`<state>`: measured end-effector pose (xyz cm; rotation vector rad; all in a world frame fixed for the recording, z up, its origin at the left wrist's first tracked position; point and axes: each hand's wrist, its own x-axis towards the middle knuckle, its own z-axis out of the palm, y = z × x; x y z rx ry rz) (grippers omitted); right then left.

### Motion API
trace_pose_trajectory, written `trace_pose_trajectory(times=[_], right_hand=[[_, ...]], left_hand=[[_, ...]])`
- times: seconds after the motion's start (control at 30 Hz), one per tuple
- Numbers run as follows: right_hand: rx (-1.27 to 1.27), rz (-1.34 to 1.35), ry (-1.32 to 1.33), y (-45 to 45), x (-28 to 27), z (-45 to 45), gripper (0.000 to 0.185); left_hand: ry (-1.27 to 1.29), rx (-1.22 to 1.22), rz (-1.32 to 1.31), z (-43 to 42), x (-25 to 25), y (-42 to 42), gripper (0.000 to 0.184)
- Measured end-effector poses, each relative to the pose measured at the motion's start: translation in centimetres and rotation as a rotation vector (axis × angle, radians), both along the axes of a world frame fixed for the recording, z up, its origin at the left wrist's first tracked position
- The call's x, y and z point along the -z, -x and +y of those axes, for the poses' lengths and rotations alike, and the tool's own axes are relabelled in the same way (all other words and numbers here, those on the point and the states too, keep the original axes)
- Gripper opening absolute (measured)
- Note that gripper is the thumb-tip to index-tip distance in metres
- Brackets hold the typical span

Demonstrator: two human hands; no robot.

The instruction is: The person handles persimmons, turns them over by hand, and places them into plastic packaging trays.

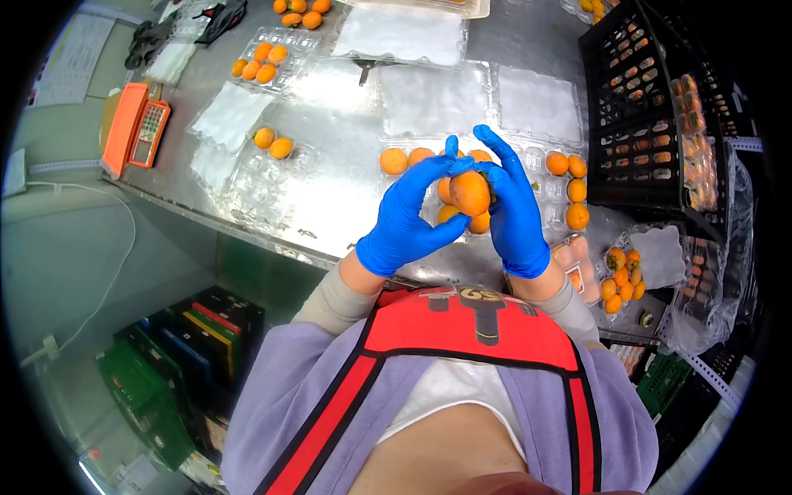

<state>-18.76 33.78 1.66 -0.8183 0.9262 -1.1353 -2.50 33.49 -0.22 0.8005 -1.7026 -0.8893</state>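
In front of my chest, an orange persimmon (470,193) is held up between my two blue-gloved hands. My left hand (408,219) curls around its left side, the thumb below it. From the right, my right hand (516,216) grips it near the leafy end, with one finger stretched upward. Directly beneath, more persimmons (394,161) sit in a clear plastic tray, partly covered by my hands. Right of them, a clear tray (536,161) has several persimmons (577,191) along its right side.
A black crate (631,107) with packed fruit stands at the right. Trays with white liners (433,95) lie across the metal table (330,198). A tray of persimmons (623,279) is at lower right. An orange-cased calculator (150,132) lies at the left edge; green crates (144,396) stand below.
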Motion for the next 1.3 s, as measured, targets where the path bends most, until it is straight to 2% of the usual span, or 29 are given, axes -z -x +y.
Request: trace_pose_trajectory(times=[0.23,0.37,0.47,0.53,0.63,0.77,0.87,0.93,1.1,1.2,1.23,1.3], right_hand=[[-0.04,0.051,0.027,0.4,-0.2,0.4,0.055],[-0.024,0.034,0.018,0.2,0.8,0.2,0.063],[-0.069,0.074,0.031,-0.4,0.8,0.2,0.063],[-0.101,0.144,0.038,-0.2,0.8,0.0,0.063],[-0.075,0.223,0.081,0.3,2.5,-0.6,0.061],[-0.058,0.24,0.017,1.4,3.7,-0.7,0.055],[-0.047,0.206,-0.053,1.7,4.0,-0.6,0.052],[-0.051,0.2,-0.092,2.0,4.5,-0.7,0.051],[-0.094,0.217,-0.161,2.7,5.3,-1.3,0.05],[-0.087,0.224,-0.183,2.9,5.3,-1.8,0.049],[-0.081,0.224,-0.191,3.0,5.4,-2.0,0.049],[-0.063,0.193,-0.2,3.2,5.5,-2.2,0.049]], left_hand=[[-0.002,-0.002,-0.004,-0.2,0.3,-0.3,0.059],[-0.129,-0.006,0.021,0.1,1.5,0.2,0.073],[-0.135,-0.021,0.01,0.0,2.2,0.1,0.071],[-0.256,-0.091,0.226,-0.3,2.1,-0.1,0.074],[-0.217,-0.325,0.268,-3.9,4.6,-3.7,0.073],[-0.197,-0.717,0.147,-11.5,9.9,-12.4,0.072],[-0.154,-0.79,0.173,-16.4,11.4,-17.1,0.069],[-0.209,-0.89,-0.108,-18.9,11.7,-19.1,0.064],[-0.186,-0.945,-0.303,-23.9,13.1,-21.4,0.061],[-0.41,-0.987,-0.734,-25.3,11.1,-21.1,0.063],[-0.414,-0.978,-0.739,-25.7,11.0,-21.2,0.063],[-0.402,-0.983,-0.909,-26.6,11.1,-21.3,0.061]])
